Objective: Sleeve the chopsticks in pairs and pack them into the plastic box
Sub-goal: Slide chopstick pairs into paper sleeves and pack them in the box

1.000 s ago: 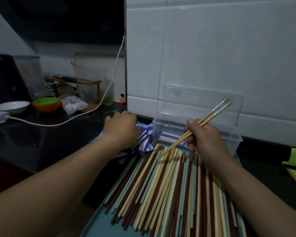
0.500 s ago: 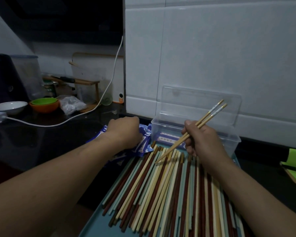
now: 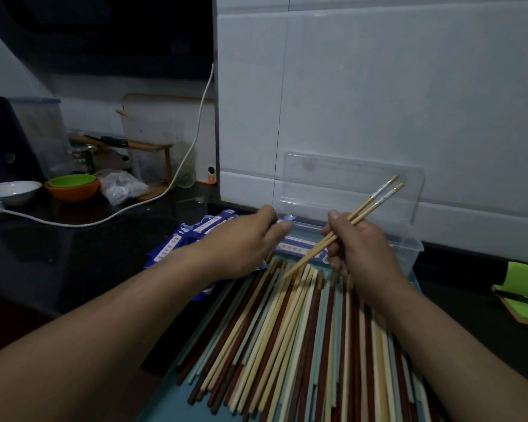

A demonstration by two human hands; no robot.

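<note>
Right hand [image 3: 360, 248] clamped on pair of light chopsticks [image 3: 345, 226], tips pointed down-left, decorated ends raised over plastic box [image 3: 409, 251]. Left hand [image 3: 244, 242] closed on paper sleeve [image 3: 284, 219], pinched between fingers just beside box rim. Sleeve pile [image 3: 192, 236] lies on tabletop [image 3: 73, 257], loose chopsticks [image 3: 302, 345] on tray [image 3: 165, 403] below. Sleeve mouth should be opened, tips kept level, both slid in together.

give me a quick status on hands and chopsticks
Right hand grips a bamboo pair. Left hand pinches a sleeve beside the box. Nothing blocking.
</note>
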